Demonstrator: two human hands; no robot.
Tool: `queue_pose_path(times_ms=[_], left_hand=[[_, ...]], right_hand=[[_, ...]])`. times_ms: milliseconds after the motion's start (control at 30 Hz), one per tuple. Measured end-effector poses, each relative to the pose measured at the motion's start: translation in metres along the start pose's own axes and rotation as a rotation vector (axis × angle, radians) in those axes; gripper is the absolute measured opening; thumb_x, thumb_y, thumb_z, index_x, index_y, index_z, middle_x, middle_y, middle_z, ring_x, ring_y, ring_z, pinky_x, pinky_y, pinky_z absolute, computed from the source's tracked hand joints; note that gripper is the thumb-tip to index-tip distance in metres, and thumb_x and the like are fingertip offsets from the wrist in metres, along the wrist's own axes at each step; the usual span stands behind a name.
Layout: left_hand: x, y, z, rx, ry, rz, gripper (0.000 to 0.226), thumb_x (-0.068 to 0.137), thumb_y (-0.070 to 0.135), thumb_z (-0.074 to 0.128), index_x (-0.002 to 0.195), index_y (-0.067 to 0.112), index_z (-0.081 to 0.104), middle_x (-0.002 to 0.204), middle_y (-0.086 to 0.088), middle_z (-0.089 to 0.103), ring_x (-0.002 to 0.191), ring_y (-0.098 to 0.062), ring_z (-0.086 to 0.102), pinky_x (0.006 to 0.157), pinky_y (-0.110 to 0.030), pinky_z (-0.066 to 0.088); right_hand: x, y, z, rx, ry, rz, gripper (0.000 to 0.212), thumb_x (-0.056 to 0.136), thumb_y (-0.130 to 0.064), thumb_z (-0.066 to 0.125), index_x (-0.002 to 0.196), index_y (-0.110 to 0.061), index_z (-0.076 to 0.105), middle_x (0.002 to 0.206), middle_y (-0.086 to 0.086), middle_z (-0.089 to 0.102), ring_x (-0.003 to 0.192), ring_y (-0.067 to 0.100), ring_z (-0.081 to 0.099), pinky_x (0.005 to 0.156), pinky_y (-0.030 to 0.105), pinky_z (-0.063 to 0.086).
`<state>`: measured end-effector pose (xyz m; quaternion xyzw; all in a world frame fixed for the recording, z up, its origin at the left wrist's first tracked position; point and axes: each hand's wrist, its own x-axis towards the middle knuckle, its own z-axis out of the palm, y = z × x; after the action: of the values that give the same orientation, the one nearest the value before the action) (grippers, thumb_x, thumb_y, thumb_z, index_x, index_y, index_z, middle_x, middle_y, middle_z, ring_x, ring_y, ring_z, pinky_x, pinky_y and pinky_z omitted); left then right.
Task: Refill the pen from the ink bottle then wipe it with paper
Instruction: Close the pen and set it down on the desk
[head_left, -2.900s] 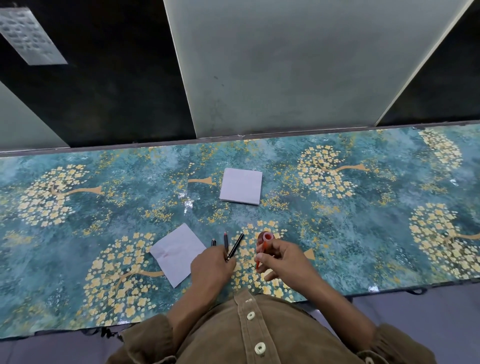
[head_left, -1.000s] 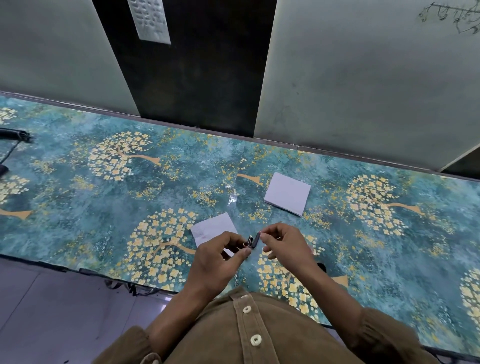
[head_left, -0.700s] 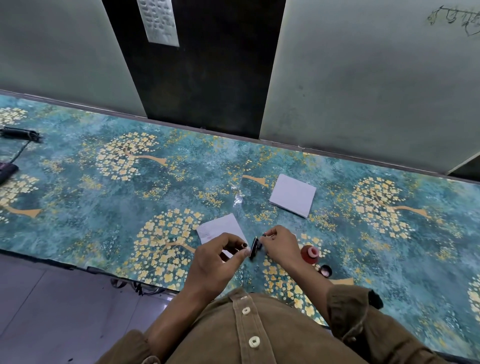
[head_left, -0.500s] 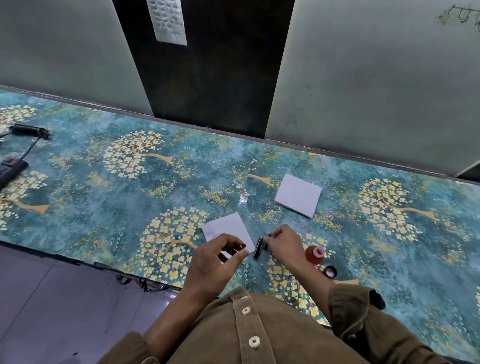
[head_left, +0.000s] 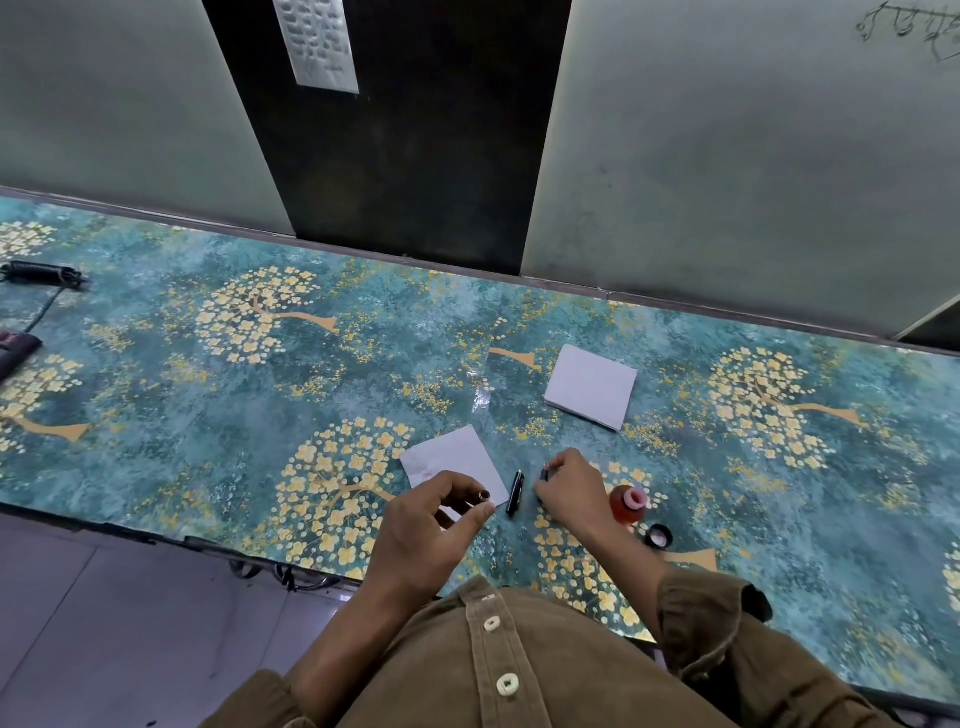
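Note:
My left hand (head_left: 428, 519) pinches a small pen barrel (head_left: 483, 494), its open end facing up, just over the near corner of a white paper sheet (head_left: 457, 460) with faint pink marks. My right hand (head_left: 571, 491) grips a thin pen section (head_left: 544, 472) at its fingertips, low over the table. A black pen piece (head_left: 515, 491) lies on the table between the two hands. The red ink bottle (head_left: 628, 505) stands open just right of my right hand, with its black cap (head_left: 658, 536) lying beside it.
A stack of white paper (head_left: 592, 387) lies farther back on the teal flowered table (head_left: 260, 395). A power strip (head_left: 15, 353) and a black cabled item (head_left: 41, 271) sit at the far left. A wall runs along the table's far edge.
My hands have drawn apart. The black pen piece that was at my right fingertips now lies alone on the table, and my right hand has shifted right with a thin section.

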<state>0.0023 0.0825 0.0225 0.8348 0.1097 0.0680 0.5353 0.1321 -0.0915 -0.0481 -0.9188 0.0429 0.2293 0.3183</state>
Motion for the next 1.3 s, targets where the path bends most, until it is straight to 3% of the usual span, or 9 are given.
queue_pose_path(times_ms=[100,167,267,433,600,733,1000,1300], left_hand=[[0.001,0.000,0.000,0.010,-0.012,0.008,0.013,0.082,0.021,0.079,0.087,0.030,0.071,0.083,0.021,0.071,0.071,-0.005,0.068,0.062,-0.021,0.053],[0.002,-0.001,0.000,0.022,-0.015,0.020,0.013,0.083,0.021,0.079,0.087,0.031,0.071,0.084,0.021,0.071,0.072,-0.005,0.068,0.062,-0.017,0.051],[0.003,-0.001,0.001,0.039,-0.020,0.029,0.012,0.083,0.022,0.078,0.087,0.030,0.071,0.086,0.022,0.071,0.077,-0.006,0.068,0.061,-0.014,0.048],[0.005,-0.002,0.002,0.056,-0.031,0.059,0.010,0.083,0.021,0.078,0.089,0.028,0.073,0.091,0.022,0.071,0.080,-0.006,0.066,0.060,-0.009,0.045],[0.007,-0.003,0.002,0.060,-0.043,0.065,0.012,0.084,0.024,0.077,0.091,0.031,0.071,0.087,0.020,0.071,0.080,-0.006,0.066,0.061,-0.012,0.048],[0.009,-0.004,0.003,0.059,-0.052,0.065,0.012,0.084,0.024,0.077,0.092,0.031,0.071,0.085,0.019,0.071,0.080,-0.006,0.066,0.060,-0.014,0.049],[0.014,-0.007,0.005,0.056,-0.054,0.073,0.012,0.083,0.024,0.077,0.092,0.030,0.071,0.086,0.017,0.072,0.077,-0.007,0.066,0.061,-0.015,0.049],[0.019,-0.003,0.007,0.059,-0.069,0.083,0.020,0.083,0.027,0.077,0.087,0.043,0.066,0.092,0.021,0.070,0.078,-0.008,0.067,0.061,-0.021,0.053]], right_hand=[[-0.008,-0.006,-0.004,0.215,-0.073,0.053,0.025,0.083,-0.015,0.064,0.106,-0.015,0.056,0.090,0.010,0.068,0.069,0.025,0.069,0.049,0.031,0.053],[-0.017,-0.015,-0.009,0.346,-0.117,0.017,0.023,0.083,-0.010,0.066,0.106,-0.010,0.062,0.082,0.009,0.066,0.063,0.021,0.068,0.059,0.037,0.061],[-0.035,-0.032,-0.022,0.573,-0.195,-0.047,0.018,0.087,0.001,0.065,0.105,0.003,0.065,0.073,0.011,0.066,0.061,0.019,0.066,0.068,0.042,0.063],[-0.061,-0.050,-0.045,0.759,-0.280,-0.202,0.014,0.088,0.006,0.066,0.103,0.006,0.066,0.086,0.019,0.072,0.080,0.029,0.074,0.075,0.045,0.062],[-0.071,-0.054,-0.051,0.676,-0.285,-0.295,0.013,0.087,0.005,0.067,0.097,-0.003,0.069,0.090,0.016,0.075,0.084,0.025,0.074,0.076,0.042,0.062],[-0.072,-0.053,-0.053,0.648,-0.287,-0.299,0.013,0.086,0.005,0.069,0.096,-0.004,0.071,0.090,0.018,0.076,0.082,0.024,0.072,0.079,0.048,0.061],[-0.070,-0.053,-0.055,0.629,-0.288,-0.303,0.015,0.084,0.004,0.070,0.096,-0.004,0.072,0.089,0.014,0.077,0.091,0.044,0.069,0.082,0.054,0.058],[-0.068,-0.052,-0.060,0.598,-0.299,-0.310,0.015,0.084,0.002,0.071,0.098,-0.005,0.072,0.090,0.011,0.078,0.086,0.029,0.073,0.086,0.055,0.057]])
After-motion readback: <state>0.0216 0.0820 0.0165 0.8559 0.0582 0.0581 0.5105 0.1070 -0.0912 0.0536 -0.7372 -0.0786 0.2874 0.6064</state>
